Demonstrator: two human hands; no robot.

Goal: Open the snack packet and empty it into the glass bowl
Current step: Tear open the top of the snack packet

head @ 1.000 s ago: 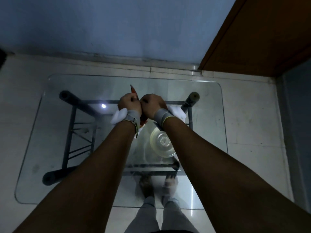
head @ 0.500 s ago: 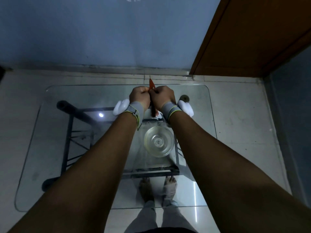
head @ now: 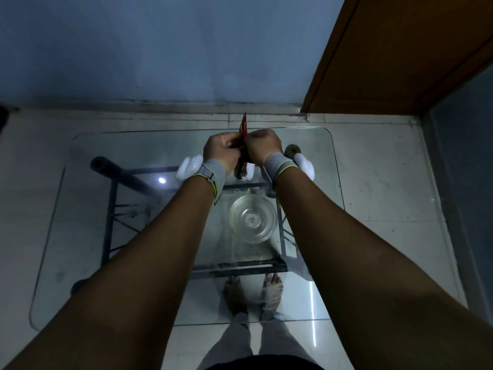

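Observation:
A thin red snack packet [head: 244, 129] stands edge-on between my two fists, its top corner poking up above them and its lower end showing below at the wrists. My left hand [head: 221, 150] grips it from the left and my right hand [head: 262, 148] from the right, knuckles almost touching. Both wrists wear grey bands. The clear glass bowl [head: 253, 222] sits empty on the glass table [head: 80, 209], below and nearer to me than the hands, between my forearms.
The glass tabletop rests on a dark metal frame [head: 112, 204] seen through it. My bare feet [head: 252, 292] show under the near edge. A blue wall [head: 160, 49] rises behind, and a brown wooden door [head: 400, 54] stands at the right.
Both hands with the packet have shifted a little up and away from me in the view, and the camera has tilted so the bowl appears closer to centre.

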